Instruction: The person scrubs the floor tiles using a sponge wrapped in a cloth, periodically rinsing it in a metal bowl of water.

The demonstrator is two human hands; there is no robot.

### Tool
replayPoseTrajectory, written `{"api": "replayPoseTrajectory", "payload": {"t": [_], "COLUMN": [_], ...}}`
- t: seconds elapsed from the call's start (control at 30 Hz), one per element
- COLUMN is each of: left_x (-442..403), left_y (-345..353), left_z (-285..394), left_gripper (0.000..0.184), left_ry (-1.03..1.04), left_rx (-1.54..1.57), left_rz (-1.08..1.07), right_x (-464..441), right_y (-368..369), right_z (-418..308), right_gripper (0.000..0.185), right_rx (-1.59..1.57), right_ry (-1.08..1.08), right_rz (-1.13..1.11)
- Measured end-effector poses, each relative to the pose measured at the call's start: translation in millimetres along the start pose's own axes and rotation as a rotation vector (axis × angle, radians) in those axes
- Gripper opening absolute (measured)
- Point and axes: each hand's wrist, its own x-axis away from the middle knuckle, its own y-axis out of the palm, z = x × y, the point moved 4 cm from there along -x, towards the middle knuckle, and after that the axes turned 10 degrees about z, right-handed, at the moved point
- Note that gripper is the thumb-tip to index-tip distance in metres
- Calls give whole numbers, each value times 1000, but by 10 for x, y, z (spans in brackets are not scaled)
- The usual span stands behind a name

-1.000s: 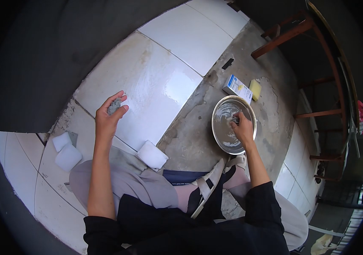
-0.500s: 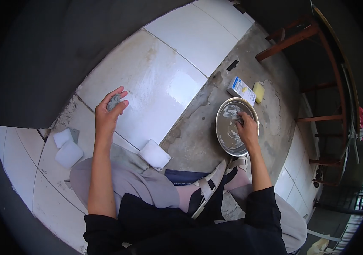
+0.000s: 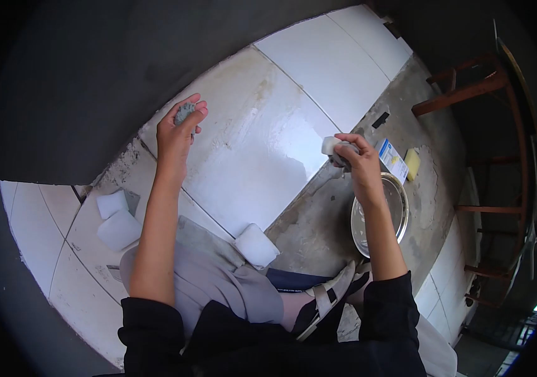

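My left hand [image 3: 180,129] is closed round a grey-green clump [image 3: 185,113], held over the white floor tiles [image 3: 237,138]. My right hand [image 3: 359,160] grips a small wad [image 3: 331,146], white at one end and grey at the other, above the edge where tile meets concrete. Below and behind the right wrist stands a round metal bowl [image 3: 399,198] with liquid in it, partly hidden by my forearm. The tile between my hands looks wet and shiny, with brownish stains towards the wall.
A blue and white box [image 3: 392,161] and a yellow sponge [image 3: 412,164] lie beyond the bowl. White pads [image 3: 119,230] lie at left, another [image 3: 256,245] near my knee. A black object [image 3: 380,120] rests on the concrete. Right stands a wooden frame [image 3: 463,93].
My right hand has come up out of the bowl and moved left with the wad. My left hand has shifted slightly up and right. The whole view has shifted too.
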Motion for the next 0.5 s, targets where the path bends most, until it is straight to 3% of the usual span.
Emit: {"api": "replayPoseTrajectory", "payload": {"t": [0.17,0.2,0.3,0.5], "left_x": [-213,-257,-370,-541], "left_y": [-245,-255,-244,-268], "left_z": [-392,-373,-271,-286], "left_gripper": [41,41,41,39], "left_ry": [-118,-118,-112,-143], "left_rx": [49,62,102,101], "left_rz": [57,64,83,121], "right_x": [-393,-469,-647,-816], "right_y": [1108,1255,1539,1673], "right_z": [138,146,145,266], "right_gripper": [25,28,31,28], "right_rx": [375,516,707,856], "right_ry": [-80,-190,-512,-642], "right_rz": [-126,-138,-64,-103]}}
